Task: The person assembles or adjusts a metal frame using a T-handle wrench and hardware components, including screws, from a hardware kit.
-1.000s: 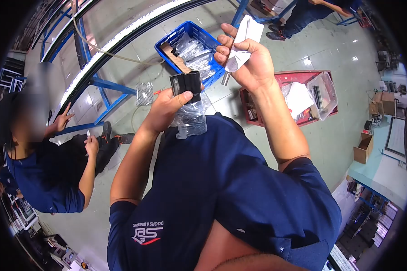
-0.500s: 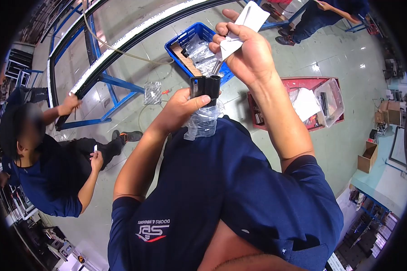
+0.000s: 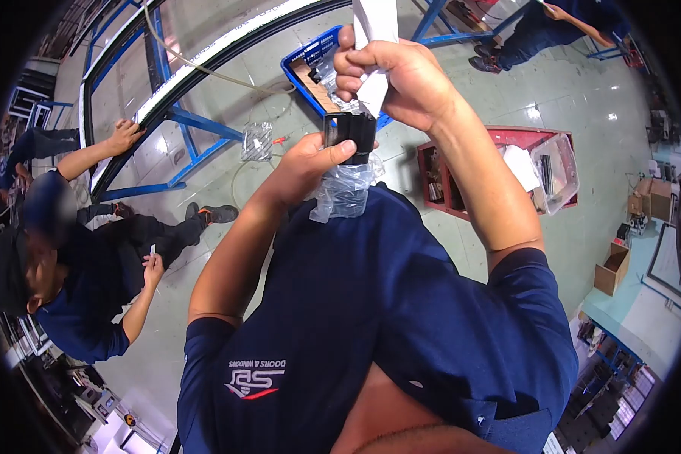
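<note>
My left hand [image 3: 309, 170] is wrapped round a black hinge-like part [image 3: 349, 136], its thumb pressed flat across the front. The lower end of this part sits in a crumpled clear plastic bag [image 3: 340, 195], which hangs down in front of my shirt. My right hand [image 3: 401, 79] grips a folded white paper [image 3: 376, 30] with curled fingers. The paper stands up above the fist, and its lower tip comes down right at the top of the black part. Behind both hands is a blue plastic basket [image 3: 290, 66] with bagged pieces in it.
A red bin [image 3: 440, 198] with papers and a clear tub [image 3: 571, 178] stands on the floor at right. A long frame [image 3: 163, 102] lies on blue stands at upper left, a hose across it. One person [image 3: 68, 295] is at left, another [image 3: 518, 38] at upper right.
My right hand has turned and come down and left, bringing the paper's tip to the black part. The right fingers have curled in more. My left hand has risen slightly with the part.
</note>
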`<state>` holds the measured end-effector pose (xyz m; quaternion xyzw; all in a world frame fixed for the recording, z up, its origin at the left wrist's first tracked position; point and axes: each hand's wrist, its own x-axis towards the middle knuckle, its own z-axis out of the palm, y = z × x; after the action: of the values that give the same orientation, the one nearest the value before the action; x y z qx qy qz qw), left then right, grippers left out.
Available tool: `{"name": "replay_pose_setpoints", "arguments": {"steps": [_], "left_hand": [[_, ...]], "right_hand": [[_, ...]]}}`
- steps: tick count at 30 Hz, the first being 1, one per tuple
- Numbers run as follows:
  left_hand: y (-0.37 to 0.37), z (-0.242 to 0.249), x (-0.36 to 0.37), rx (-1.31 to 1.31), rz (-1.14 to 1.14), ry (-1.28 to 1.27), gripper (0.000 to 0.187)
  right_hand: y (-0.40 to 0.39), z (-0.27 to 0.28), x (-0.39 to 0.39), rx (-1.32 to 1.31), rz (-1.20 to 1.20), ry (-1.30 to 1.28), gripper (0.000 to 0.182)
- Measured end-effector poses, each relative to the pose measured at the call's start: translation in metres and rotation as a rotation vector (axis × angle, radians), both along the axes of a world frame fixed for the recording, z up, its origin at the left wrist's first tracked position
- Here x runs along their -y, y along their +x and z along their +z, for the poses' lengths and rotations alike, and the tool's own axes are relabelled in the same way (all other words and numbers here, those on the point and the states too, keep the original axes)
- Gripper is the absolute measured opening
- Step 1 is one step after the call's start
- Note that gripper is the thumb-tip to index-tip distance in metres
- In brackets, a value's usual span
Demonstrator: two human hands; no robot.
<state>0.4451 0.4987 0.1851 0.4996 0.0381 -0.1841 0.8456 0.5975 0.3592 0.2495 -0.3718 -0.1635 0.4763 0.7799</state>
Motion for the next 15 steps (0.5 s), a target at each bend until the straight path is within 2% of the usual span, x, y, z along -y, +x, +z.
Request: {"name": "replay_pose_setpoints", "arguments": {"steps": [3,6,7,8,11,12,13,15], "left_hand": [[0.002,0.001,-0.002,-0.152,-0.022,0.067,0.039],[0.001,-0.015,-0.003,0.03,0.058,0.179,0.035],[0.002,-0.013,-0.001,0.086,0.072,0.229,0.034],[0.005,-0.033,-0.004,0.105,0.023,0.232,0.035],[0.002,-0.042,-0.009,0.062,-0.016,0.304,0.033],[0.004,-0.024,-0.005,0.057,-0.03,0.252,0.032],[0.003,-0.002,-0.003,0.052,-0.044,0.21,0.031],[0.0,-0.002,-0.004,0.123,-0.004,0.227,0.032]], "right_hand": [[0.001,0.0,0.005,0.104,0.015,-0.15,0.02],[0.007,-0.003,0.011,0.149,-0.076,-0.284,0.028],[0.014,-0.006,0.015,0.198,-0.015,-0.266,0.033],[0.012,-0.004,0.01,0.224,-0.026,-0.285,0.036],[0.015,0.0,0.025,0.329,-0.033,-0.352,0.046],[0.019,0.0,0.027,0.378,0.009,-0.343,0.051],[0.019,0.007,0.029,0.351,0.053,-0.307,0.045],[0.016,0.019,0.025,0.395,0.095,-0.262,0.049]]}}
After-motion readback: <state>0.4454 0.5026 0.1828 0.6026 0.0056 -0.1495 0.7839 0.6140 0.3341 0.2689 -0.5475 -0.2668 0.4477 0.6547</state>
